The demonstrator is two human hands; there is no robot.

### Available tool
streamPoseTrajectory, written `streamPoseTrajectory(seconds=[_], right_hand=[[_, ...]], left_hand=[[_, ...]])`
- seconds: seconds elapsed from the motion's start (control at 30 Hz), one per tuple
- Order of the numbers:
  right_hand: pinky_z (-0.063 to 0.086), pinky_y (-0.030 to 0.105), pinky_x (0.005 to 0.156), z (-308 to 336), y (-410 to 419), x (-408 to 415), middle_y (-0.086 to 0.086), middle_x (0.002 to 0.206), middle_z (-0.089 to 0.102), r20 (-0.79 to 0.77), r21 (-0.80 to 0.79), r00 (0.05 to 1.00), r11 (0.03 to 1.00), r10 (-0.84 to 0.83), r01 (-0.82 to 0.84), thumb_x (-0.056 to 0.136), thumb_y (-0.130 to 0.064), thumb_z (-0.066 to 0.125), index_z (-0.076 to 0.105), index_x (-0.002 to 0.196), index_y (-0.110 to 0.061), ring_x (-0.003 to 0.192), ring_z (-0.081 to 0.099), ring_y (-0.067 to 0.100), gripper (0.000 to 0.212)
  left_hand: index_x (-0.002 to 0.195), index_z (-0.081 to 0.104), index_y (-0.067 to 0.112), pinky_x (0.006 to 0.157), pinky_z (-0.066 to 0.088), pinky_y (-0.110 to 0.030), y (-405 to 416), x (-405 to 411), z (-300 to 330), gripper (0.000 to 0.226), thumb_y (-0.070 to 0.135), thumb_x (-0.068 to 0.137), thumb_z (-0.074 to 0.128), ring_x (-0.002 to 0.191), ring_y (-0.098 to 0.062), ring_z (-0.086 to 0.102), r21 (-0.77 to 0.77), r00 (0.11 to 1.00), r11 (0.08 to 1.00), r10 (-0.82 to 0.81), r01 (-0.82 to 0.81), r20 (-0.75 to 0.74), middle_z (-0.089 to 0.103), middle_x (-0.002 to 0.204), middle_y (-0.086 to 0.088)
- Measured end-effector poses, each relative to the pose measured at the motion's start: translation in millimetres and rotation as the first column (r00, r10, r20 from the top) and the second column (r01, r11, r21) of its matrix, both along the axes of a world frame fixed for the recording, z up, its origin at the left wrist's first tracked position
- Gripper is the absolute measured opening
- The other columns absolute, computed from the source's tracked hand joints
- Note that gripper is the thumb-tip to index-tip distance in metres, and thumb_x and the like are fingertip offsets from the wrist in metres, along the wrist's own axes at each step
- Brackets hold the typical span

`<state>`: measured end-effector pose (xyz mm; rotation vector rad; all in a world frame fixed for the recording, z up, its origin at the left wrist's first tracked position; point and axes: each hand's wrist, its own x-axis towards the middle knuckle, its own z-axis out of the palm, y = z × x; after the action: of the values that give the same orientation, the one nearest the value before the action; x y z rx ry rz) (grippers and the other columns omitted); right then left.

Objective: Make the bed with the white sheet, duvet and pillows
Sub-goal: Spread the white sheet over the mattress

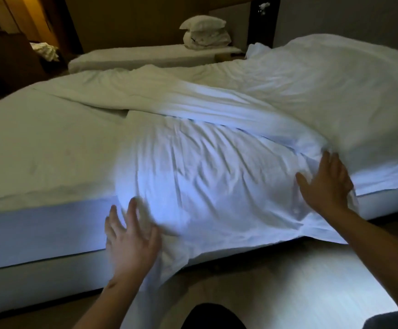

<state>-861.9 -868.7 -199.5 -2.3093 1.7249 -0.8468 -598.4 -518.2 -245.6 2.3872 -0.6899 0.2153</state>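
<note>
1. Nearest to me, both hands are flat and spread with straight fingers, gripping nothing: my left hand [131, 243] lies against the white sheet [205, 176] where it drapes over the mattress edge, and my right hand [326, 184] presses the sheet's top just beside the duvet [323, 91].
2. That sheet covers only the middle of the bed [38, 236]; its lower corner hangs toward the floor [288, 281], and the mattress to my left is bare of it.
3. Bunched duvet sits on the right half, rising over my right fingertips. Two pillows [203, 32] are stacked on the second bed [131, 57] behind, well apart from my work.
4. As I judge it, the step in hand is smoothing and spreading the sheet. To do it well I should sweep outward from the centre with flat palms, chasing the creases toward the edges.
5. I should draw the loose cloth left to cover the bare part before tucking.
6. Keeping the duvet clear of the sheet matters, or folds will get trapped beneath it.
</note>
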Motion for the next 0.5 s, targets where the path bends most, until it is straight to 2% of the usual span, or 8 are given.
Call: streamPoseTrajectory(seconds=[0.07,0.1,0.17,0.2,0.27,0.33,0.4,0.5], right_hand=[[0.021,0.059,0.111,10.2,3.0,19.1,0.014,0.164,0.007,-0.051,0.006,0.998,0.999,0.039,-0.039,0.091,-0.048,0.057,0.01,0.157,-0.021,0.145,0.018,0.042,0.085],[0.023,0.059,0.111,14.1,6.6,27.8,0.014,0.164,0.006,-0.083,0.021,0.994,0.997,0.075,-0.073,0.092,-0.048,0.057,0.012,0.156,-0.025,0.144,0.019,0.043,0.082],[0.03,0.057,0.111,25.1,23.0,43.6,0.016,0.163,0.009,-0.2,0.082,0.959,0.979,0.199,-0.186,0.093,-0.048,0.054,0.013,0.157,-0.03,0.142,0.023,0.045,0.078],[0.032,0.056,0.11,32.0,35.3,49.8,0.016,0.163,0.011,-0.26,0.161,0.925,0.957,0.279,-0.243,0.094,-0.048,0.052,0.011,0.157,-0.031,0.142,0.025,0.044,0.077],[0.036,0.053,0.108,52.0,64.3,56.1,0.011,0.164,0.008,-0.34,0.365,0.854,0.892,0.394,-0.266,0.097,-0.05,0.047,0.005,0.156,-0.036,0.143,0.027,0.04,0.074],[0.035,0.051,0.109,85.0,99.3,59.3,0.007,0.165,0.005,-0.349,0.475,0.83,0.846,0.435,-0.244,0.098,-0.053,0.041,0.002,0.156,-0.038,0.144,0.027,0.037,0.072],[0.034,0.051,0.11,127.6,138.1,59.5,0.007,0.165,0.004,-0.288,0.53,0.862,0.819,0.416,-0.219,0.099,-0.053,0.038,0.002,0.156,-0.037,0.144,0.026,0.036,0.069],[0.032,0.05,0.112,193.7,193.0,51.0,0.009,0.164,0.006,-0.251,0.59,0.889,0.788,0.383,-0.173,0.101,-0.049,0.035,0.005,0.157,-0.035,0.144,0.025,0.037,0.065]], left_hand=[[0.156,0.012,0.039,0.116,0.015,-0.06,-19.1,8.4,23.8,0.072,0.055,0.091,0.039,0.151,-0.038,-0.001,0.102,0.975,0.983,-0.169,0.155,0.143,0.001,0.166,-0.01],[0.156,0.006,0.042,0.116,0.006,-0.061,-32.7,13.0,33.6,0.069,0.057,0.095,0.033,0.151,-0.035,-0.008,0.191,0.946,0.957,-0.254,0.217,0.203,-0.005,0.166,-0.004],[0.156,0.007,0.042,0.112,0.001,-0.069,-57.1,23.4,49.2,0.067,0.06,0.096,0.03,0.15,-0.042,-0.009,0.397,0.901,0.885,-0.357,0.243,0.245,-0.003,0.166,-0.004],[0.156,0.006,0.041,0.11,0.002,-0.073,-62.3,26.1,57.6,0.069,0.062,0.095,0.031,0.148,-0.047,-0.01,0.507,0.899,0.826,-0.39,0.246,0.199,-0.006,0.166,-0.006],[0.155,-0.007,0.041,0.11,0.004,-0.074,-57.0,22.6,78.4,0.077,0.061,0.094,0.036,0.145,-0.049,-0.02,0.679,0.908,0.658,-0.418,0.325,-0.03,-0.023,0.163,-0.006],[0.153,-0.012,0.044,0.112,0.006,-0.071,-40.1,10.6,112.7,0.078,0.058,0.095,0.038,0.146,-0.045,-0.021,0.72,0.893,0.541,-0.361,0.434,-0.267,-0.027,0.162,-0.002],[0.153,-0.013,0.044,0.114,0.006,-0.068,-19.2,-8.2,164.3,0.074,0.057,0.098,0.034,0.148,-0.042,-0.016,0.691,0.885,0.554,-0.279,0.465,-0.371,-0.023,0.163,-0.001],[0.152,-0.013,0.045,0.117,0.008,-0.063,11.1,-40.7,239.9,0.068,0.054,0.1,0.029,0.15,-0.038,-0.01,0.619,0.9,0.663,-0.227,0.422,-0.371,-0.018,0.164,-0.002]])
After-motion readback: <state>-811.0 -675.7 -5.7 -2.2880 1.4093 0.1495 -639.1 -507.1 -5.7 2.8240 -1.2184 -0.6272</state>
